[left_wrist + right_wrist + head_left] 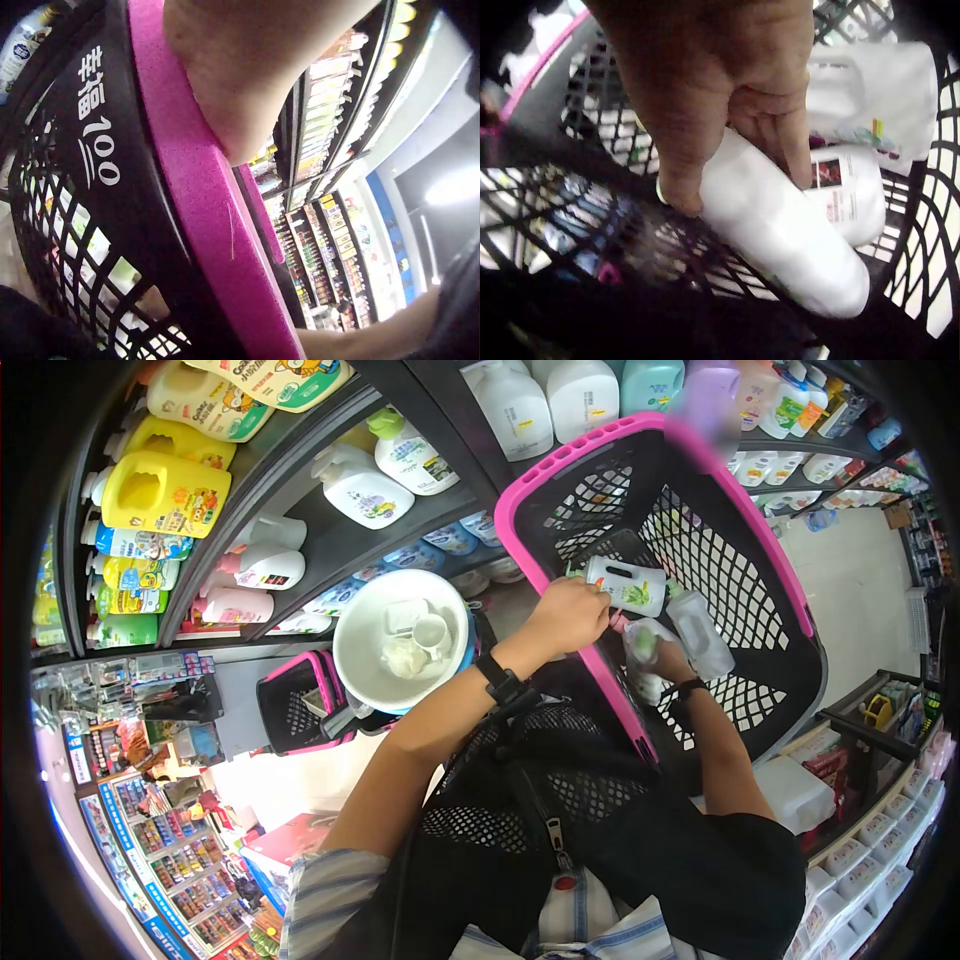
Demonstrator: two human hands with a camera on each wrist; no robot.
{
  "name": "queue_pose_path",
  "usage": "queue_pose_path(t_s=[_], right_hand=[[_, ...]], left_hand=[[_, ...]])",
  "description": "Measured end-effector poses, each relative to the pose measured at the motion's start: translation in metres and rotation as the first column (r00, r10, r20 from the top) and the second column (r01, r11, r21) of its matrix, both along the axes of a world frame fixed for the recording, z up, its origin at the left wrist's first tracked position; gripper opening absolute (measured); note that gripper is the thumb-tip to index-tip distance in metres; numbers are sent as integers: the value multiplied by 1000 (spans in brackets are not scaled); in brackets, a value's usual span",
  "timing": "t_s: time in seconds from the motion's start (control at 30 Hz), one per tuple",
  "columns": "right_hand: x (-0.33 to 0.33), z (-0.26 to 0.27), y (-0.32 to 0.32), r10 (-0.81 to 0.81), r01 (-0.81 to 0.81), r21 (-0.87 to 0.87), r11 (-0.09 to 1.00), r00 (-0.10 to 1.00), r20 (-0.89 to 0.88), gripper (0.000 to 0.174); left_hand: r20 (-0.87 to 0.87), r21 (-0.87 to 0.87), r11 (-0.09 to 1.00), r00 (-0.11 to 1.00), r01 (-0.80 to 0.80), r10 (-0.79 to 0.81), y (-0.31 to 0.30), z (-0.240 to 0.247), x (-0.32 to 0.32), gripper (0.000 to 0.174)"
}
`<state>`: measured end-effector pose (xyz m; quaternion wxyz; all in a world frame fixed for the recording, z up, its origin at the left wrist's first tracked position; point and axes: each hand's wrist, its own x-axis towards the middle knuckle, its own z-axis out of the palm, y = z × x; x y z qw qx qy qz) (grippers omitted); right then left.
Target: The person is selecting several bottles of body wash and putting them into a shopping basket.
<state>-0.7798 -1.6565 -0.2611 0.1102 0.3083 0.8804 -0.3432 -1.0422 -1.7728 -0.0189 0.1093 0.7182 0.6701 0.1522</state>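
Note:
In the head view, my left hand (575,612) lies over the pink rim of a black mesh basket (520,530), its fingers curled at the inner side. Beside those fingers lies a bottle with a green leaf label (628,588). The left wrist view shows the heel of that hand (232,127) against the pink rim (199,180); its fingers are hidden. Inside the basket, my right hand (672,660) holds a white bottle (780,225) between thumb and fingers. Next to it are a white bottle with a dark-red label (855,191) and a larger white jug-like bottle (911,90).
Left of the basket stands a white basin (352,630) holding a white cup and other items. A smaller black-and-pink basket (290,705) is beyond it. Shelves of bottles (165,495) line the upper left and top. White packages (865,870) are stacked at the lower right.

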Motion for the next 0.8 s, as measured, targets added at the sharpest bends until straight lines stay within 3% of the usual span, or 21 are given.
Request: queue_pose_path(t_s=[0.03, 0.1, 0.13, 0.17, 0.23, 0.3, 0.33, 0.37, 0.47, 0.5, 0.57, 0.63, 0.67, 0.7, 0.77, 0.8], right_hand=[[3, 11, 12, -63, 64, 15, 998, 997, -51, 71], [-17, 97, 27, -244, 243, -50, 969, 970, -4, 65], [-20, 100, 41, -315, 312, -162, 936, 949, 2, 55], [-23, 115, 45, -314, 311, -150, 939, 949, 1, 55], [-39, 180, 53, -450, 309, -435, 846, 851, -271, 46], [-58, 246, 47, -470, 274, -434, 858, 761, -447, 48], [-66, 267, 44, -476, 237, -453, 860, 695, -540, 48], [-75, 285, 40, -478, 192, -470, 862, 618, -624, 48], [-101, 350, 19, -350, 193, -296, 935, 626, -697, 48], [-112, 380, 7, -262, 240, -123, 963, 721, -642, 49], [-136, 386, -11, -258, 237, -133, 962, 641, -723, 51], [-164, 394, -33, -339, 133, -313, 940, 443, -830, 54], [-169, 397, -38, -374, 38, -405, 914, 470, -799, 53], [-181, 390, -42, -360, -101, -435, 895, 413, -836, 50], [-192, 389, -53, -311, -74, -412, 908, 540, -782, 47], [-196, 381, -53, -266, -101, -394, 913, 586, -766, 41]], left_hand=[[8, 4, 1000, 1000, 3, -3, -1, 0, 1, 14], [1, -74, 997, 1000, 7, -7, -1, 0, 3, 18], [4, -61, 998, 1000, 11, -11, 0, 1, 3, 18], [46, -75, 997, 999, -23, 27, -1, 3, 4, 23], [86, -72, 995, 994, -66, 72, -4, 10, 4, 32], [340, 178, 974, 938, -137, 69, -6, 21, 3, 60], [438, 144, 979, 896, -145, 68, -6, 25, 2, 92], [430, 164, 974, 900, -159, 74, -8, 33, 2, 92], [543, 194, 926, 822, -323, 172, -9, 67, 0, 122], [588, 237, 888, 786, -394, 191, -9, 78, -1, 123], [659, 237, 826, 710, -511, 250, -13, 91, -13, 121], [730, 293, 754, 647, -588, 221, -18, 87, -29, 112], [771, 288, 721, 600, -630, 216, -22, 79, -38, 113], [810, 282, 690, 552, -666, 201, -27, 75, -49, 113], [714, 389, 574, 629, -721, 307, -38, 59, -75, 114], [719, 375, 509, 590, -775, 368, -46, 55, -86, 116]])
